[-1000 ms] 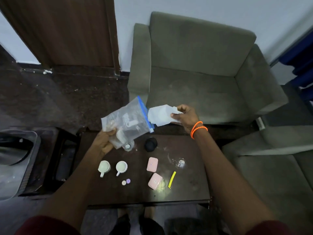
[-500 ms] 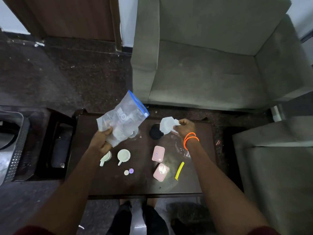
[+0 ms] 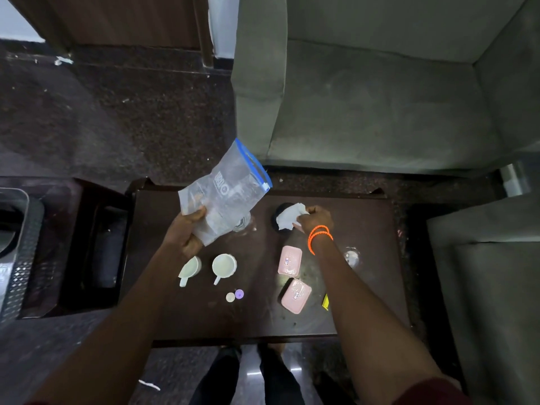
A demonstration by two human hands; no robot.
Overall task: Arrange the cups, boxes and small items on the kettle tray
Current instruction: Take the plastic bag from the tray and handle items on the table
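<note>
My left hand grips a clear zip bag with a blue seal, held above the dark table. My right hand pinches a crumpled white tissue low over a black round object. Two pale cups stand side by side near the left hand. Two pink boxes lie by my right forearm. Two small round caps, white and purple, sit in front of the cups. A yellow stick is partly hidden by my arm.
A clear glass stands right of my forearm and another glass shows under the bag. A grey armchair lies beyond the table and another seat to the right. A dark side unit and metal bin stand left.
My right hand has brought the tissue down from in front of the armchair to just over the black object on the table. The view tilted downward. The left hand keeps the bag raised.
</note>
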